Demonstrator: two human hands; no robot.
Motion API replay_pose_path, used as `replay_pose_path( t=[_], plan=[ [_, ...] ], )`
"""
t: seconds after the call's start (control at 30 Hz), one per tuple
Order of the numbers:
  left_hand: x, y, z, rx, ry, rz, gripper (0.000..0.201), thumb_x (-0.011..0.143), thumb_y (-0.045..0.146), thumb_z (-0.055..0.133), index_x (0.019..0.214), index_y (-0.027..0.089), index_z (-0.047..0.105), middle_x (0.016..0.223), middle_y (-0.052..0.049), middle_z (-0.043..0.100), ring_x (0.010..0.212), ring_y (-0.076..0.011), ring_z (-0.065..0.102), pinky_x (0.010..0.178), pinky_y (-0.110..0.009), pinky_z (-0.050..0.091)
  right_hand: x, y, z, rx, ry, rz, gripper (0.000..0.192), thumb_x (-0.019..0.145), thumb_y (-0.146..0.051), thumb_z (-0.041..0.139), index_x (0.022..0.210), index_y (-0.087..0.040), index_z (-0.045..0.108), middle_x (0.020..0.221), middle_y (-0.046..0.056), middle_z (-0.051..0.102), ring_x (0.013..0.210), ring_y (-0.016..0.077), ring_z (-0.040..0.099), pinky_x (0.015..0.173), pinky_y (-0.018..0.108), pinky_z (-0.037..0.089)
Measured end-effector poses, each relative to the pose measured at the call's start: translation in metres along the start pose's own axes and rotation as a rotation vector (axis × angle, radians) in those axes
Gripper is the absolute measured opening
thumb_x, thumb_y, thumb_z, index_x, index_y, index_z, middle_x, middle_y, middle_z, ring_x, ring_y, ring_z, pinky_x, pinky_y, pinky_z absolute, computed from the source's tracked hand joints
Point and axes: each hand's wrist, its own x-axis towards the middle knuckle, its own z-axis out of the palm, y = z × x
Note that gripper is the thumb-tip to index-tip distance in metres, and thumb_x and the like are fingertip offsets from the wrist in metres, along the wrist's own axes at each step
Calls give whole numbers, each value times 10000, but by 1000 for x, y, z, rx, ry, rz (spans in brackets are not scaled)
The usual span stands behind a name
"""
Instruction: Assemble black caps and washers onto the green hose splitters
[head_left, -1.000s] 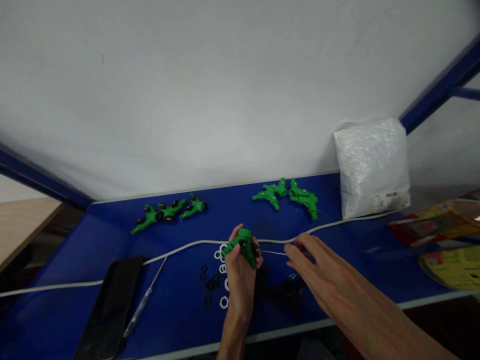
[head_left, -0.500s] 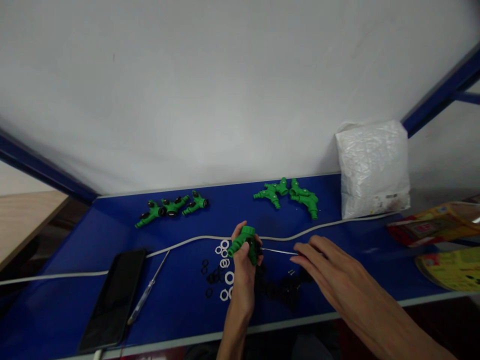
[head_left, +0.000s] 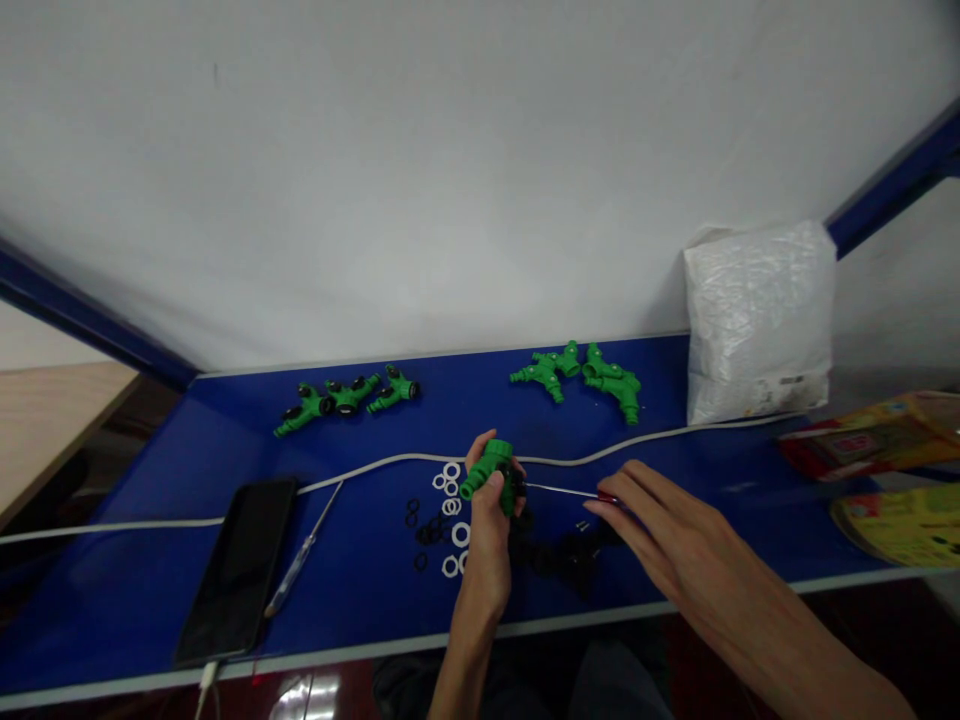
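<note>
My left hand (head_left: 489, 520) is closed round a green hose splitter (head_left: 491, 466) with black parts on its right side. My right hand (head_left: 660, 510) grips the dark red handle of a screwdriver (head_left: 559, 490). Its thin metal shaft points left, and the tip meets the black part of the splitter; the exact contact is too small to make out. White ring washers (head_left: 460, 535) and black rings (head_left: 421, 562) lie left of my left hand. Dark small parts (head_left: 574, 562) and a few tiny screws (head_left: 582, 526) lie below the screwdriver.
Green splitters with black parts (head_left: 346, 396) stand at the back left, plain green ones (head_left: 615, 385) at the back right. A white cable (head_left: 405, 458) crosses the blue table (head_left: 135, 480). A phone (head_left: 238, 570), a clear-handled screwdriver (head_left: 300, 565), a white plastic package (head_left: 759, 320) and colourful packets (head_left: 870, 440) lie around.
The view has shifted slightly, so the table sits a little higher. My right hand has turned a little on the screwdriver, showing more of the red handle. Both hands keep their hold.
</note>
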Motion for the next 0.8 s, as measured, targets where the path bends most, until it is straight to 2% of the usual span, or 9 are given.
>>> replay_pose_path(
  t=[0.17, 0.33, 0.43, 0.53, 0.63, 0.8],
  plan=[
    [-1, 1, 0, 30, -27, 4, 589, 865, 448, 636, 1414, 301, 481, 975, -34, 646, 842, -167, 561, 722, -255, 437, -9, 3, 15, 8, 5, 21, 452, 1076, -180, 286, 928, -181, 713, 837, 76, 721, 765, 199, 702, 688, 312, 596],
    [0, 0, 0, 63, -26, 10, 613, 848, 474, 652, 1412, 304, 482, 980, -40, 650, 852, -177, 562, 736, -263, 436, -16, 0, 21, 84, 25, 131, 334, 1077, -229, 342, 1113, -149, 664, 929, 96, 699, 791, 191, 712, 705, 300, 608],
    [0, 0, 0, 60, -11, 5, 601, 844, 474, 650, 1396, 292, 495, 1001, -46, 652, 861, -177, 569, 734, -263, 434, -13, -2, 17, 162, 5, 166, 267, 1065, -190, 372, 1029, -162, 635, 905, 80, 668, 763, 172, 709, 676, 269, 594],
    [-1, 1, 0, 69, 0, 7, 597, 839, 468, 647, 1386, 280, 502, 1003, -49, 651, 868, -180, 575, 721, -259, 429, -10, -3, 14, 205, -21, 121, 325, 1068, -160, 314, 947, -190, 614, 869, 69, 666, 770, 179, 707, 675, 275, 585],
    [-1, 1, 0, 82, 4, 6, 597, 839, 457, 642, 1388, 279, 491, 995, -39, 643, 866, -171, 569, 718, -249, 426, -10, -4, 14, 219, -9, 96, 359, 1079, -183, 277, 930, -200, 603, 863, 73, 681, 767, 189, 708, 673, 288, 585],
    [-4, 0, 1, 84, -7, -1, 598, 838, 439, 641, 1395, 299, 474, 979, -18, 632, 871, -157, 559, 713, -231, 420, -15, -2, 15, 177, -24, 100, 320, 1078, -211, 330, 988, -184, 635, 898, 82, 701, 828, 203, 718, 750, 311, 600]
  ],
)
